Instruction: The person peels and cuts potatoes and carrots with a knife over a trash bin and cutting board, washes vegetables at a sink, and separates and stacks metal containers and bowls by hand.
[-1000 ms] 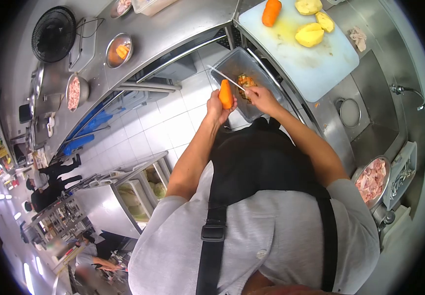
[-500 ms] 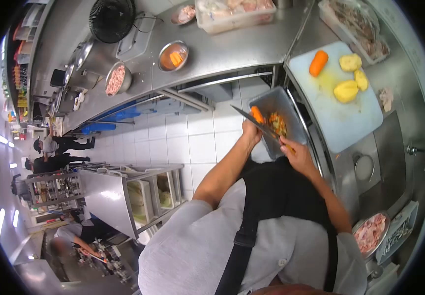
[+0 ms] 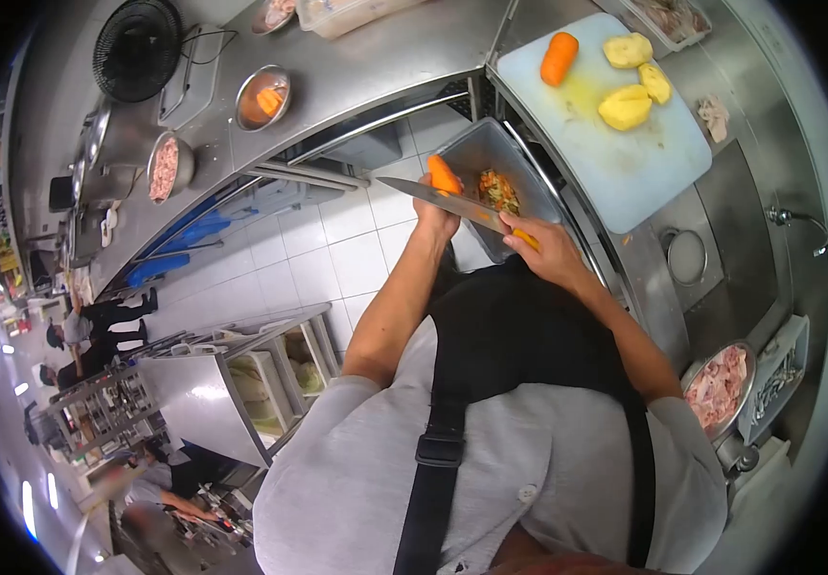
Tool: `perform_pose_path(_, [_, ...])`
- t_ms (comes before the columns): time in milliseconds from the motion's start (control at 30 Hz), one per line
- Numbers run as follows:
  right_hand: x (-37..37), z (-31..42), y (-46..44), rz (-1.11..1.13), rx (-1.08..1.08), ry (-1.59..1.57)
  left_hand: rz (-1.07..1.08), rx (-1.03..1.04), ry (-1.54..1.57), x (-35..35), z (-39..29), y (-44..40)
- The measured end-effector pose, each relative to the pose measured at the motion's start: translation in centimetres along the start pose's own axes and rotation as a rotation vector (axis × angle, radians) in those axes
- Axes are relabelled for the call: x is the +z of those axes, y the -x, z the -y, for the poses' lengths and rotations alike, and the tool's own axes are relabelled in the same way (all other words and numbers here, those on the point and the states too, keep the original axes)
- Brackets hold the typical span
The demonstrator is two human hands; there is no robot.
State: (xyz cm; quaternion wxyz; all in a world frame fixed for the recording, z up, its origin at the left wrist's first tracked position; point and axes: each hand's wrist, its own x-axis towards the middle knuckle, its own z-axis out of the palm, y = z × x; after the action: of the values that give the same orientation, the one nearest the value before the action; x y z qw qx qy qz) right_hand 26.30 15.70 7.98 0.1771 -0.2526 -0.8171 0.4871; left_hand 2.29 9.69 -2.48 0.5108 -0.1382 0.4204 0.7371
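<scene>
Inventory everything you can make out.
Counter: one, silver, front
Cutting board: one, pale blue, right
Carrots: two, orange, held and on board
Likely potato pieces: three, yellow, on board
Knife: one, silver and yellow, held
Bin: one, grey, left of board
Scraps: one heap, multicoloured, in bin
Meat bowls: at least two, silver, left and right
Bowl of orange pieces: one, silver, counter
Fan: one, black, upper left
Tap: one, silver, far right
Trolley: one, silver, lower left
People: at least three, black and grey, left
Left hand: one, bare, on carrot
Right hand: one, bare, on knife
</scene>
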Motion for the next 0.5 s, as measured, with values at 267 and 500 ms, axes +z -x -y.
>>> perform_pose_path(267, [-0.1, -0.3, 0.3, -0.022, 0.028, 0.025, -0.05, -0.008, 0.07, 1.7, -0.5, 0.9])
perform_pose_path(500, [-0.1, -0.1, 0.3, -0.045, 0.016, -0.006, -0.018, -0.051, 0.12, 2.4, -1.0, 1.7])
